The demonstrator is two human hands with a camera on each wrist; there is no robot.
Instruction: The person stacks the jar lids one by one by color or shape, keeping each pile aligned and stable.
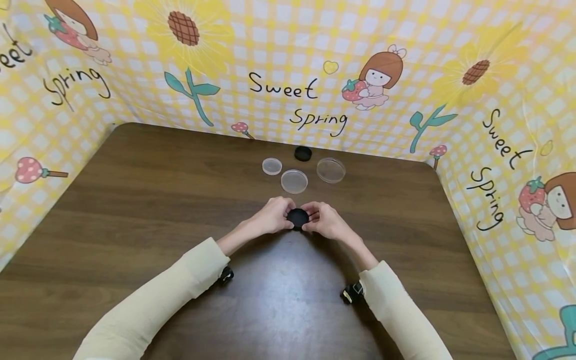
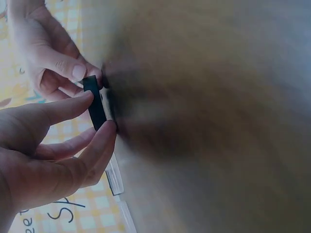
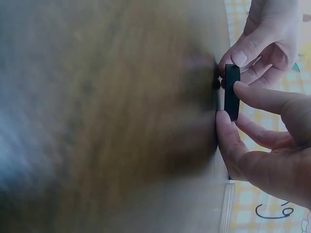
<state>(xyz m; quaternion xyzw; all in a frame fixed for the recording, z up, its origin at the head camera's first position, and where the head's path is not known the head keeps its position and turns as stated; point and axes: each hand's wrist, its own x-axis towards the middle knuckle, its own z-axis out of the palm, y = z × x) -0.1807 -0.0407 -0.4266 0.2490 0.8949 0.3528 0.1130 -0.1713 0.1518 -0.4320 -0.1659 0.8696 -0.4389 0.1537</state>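
Your left grip (image 1: 272,216) and right grip (image 1: 327,220) are clamped from opposite sides on the black disc (image 1: 298,219). It's round, matte and shallow, with a straight, plain side wall, and you hold it nearly level just above the surface (image 1: 157,195), short of the far edge. Beyond lie a clear dish (image 1: 294,182), a wider clear one, a smaller one, then another black disc (image 1: 303,153) beside that edge.
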